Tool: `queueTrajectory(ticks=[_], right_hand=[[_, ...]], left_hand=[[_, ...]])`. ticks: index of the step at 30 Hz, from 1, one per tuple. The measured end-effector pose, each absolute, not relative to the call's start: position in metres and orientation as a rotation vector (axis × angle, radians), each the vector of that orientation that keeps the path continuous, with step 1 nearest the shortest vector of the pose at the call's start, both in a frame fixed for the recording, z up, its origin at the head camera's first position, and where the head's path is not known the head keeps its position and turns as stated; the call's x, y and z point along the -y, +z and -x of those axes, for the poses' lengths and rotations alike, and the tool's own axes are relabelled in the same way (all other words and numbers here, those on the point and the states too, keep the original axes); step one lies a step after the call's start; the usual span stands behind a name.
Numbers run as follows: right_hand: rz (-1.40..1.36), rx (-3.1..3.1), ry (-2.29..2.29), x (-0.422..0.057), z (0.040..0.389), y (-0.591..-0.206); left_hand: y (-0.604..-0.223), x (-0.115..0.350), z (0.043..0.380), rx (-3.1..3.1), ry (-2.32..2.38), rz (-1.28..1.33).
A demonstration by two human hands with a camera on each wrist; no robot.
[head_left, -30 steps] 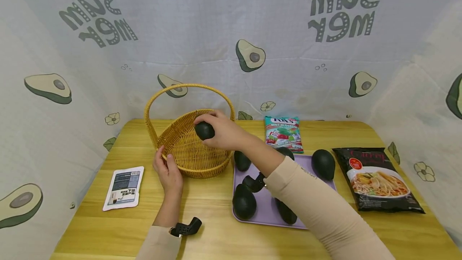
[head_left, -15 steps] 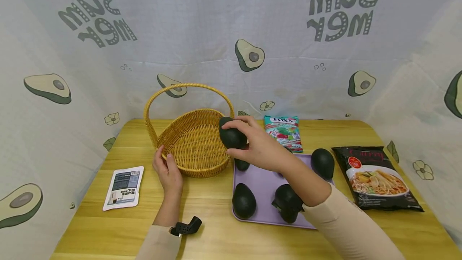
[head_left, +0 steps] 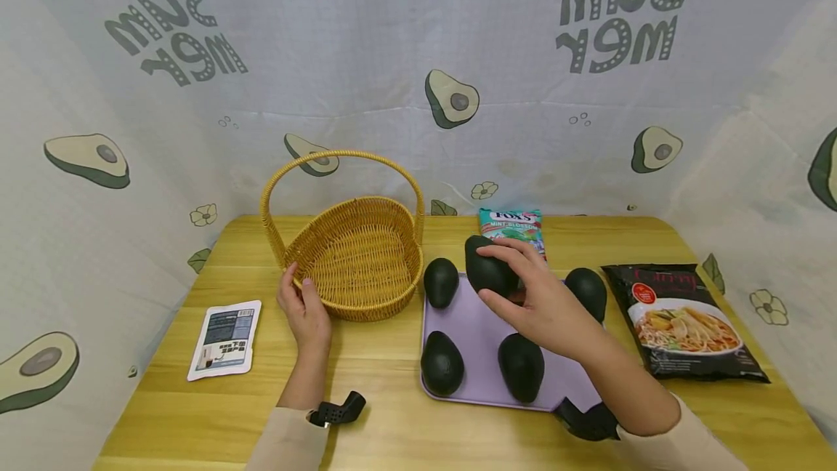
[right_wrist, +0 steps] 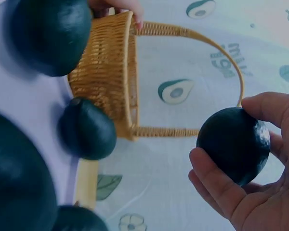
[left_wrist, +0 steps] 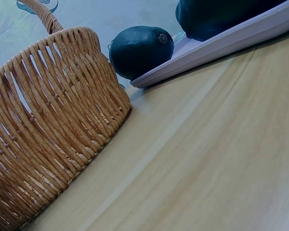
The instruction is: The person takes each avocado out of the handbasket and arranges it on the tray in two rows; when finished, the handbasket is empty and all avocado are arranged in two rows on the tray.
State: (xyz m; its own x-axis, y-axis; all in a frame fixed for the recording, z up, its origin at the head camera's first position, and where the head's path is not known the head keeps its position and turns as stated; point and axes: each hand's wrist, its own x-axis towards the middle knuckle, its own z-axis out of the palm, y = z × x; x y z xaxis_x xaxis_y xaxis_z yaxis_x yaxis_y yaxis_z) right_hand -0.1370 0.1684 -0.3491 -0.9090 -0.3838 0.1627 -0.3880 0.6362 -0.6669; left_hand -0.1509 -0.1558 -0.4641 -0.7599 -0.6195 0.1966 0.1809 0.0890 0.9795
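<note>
A dark green avocado (head_left: 489,267) is held in my right hand (head_left: 546,304) above the back part of the lilac tray (head_left: 480,325). In the right wrist view the thumb and fingers curl round this avocado (right_wrist: 234,145). My left hand (head_left: 306,315) grips the front left rim of a yellow wicker basket (head_left: 356,267); the bare woven bottom shows inside. More avocados lie on the tray: one at the back left (head_left: 441,282), one at the front left (head_left: 442,364), one at the front (head_left: 521,368). Another avocado (head_left: 585,293) is partly behind my right hand.
A candy bag (head_left: 513,224) stands behind the tray, partly covered by my right hand. To the right lies a black noodle packet (head_left: 683,325). A white pouch (head_left: 224,340) is on the left of the wooden table (head_left: 392,413). The basket's tall handle (head_left: 343,154) arches over it.
My right hand has moved from above the basket to the right, over the tray, with the avocado still in it. My left hand stays on the basket rim.
</note>
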Motion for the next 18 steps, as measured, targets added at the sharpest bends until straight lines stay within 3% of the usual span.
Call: queueTrajectory(ticks=[18], right_hand=[[-0.423,2.915,0.964,-0.233,0.098,-0.383]], left_hand=[[-0.465,0.156,0.150,1.794,-1.737,-0.432]])
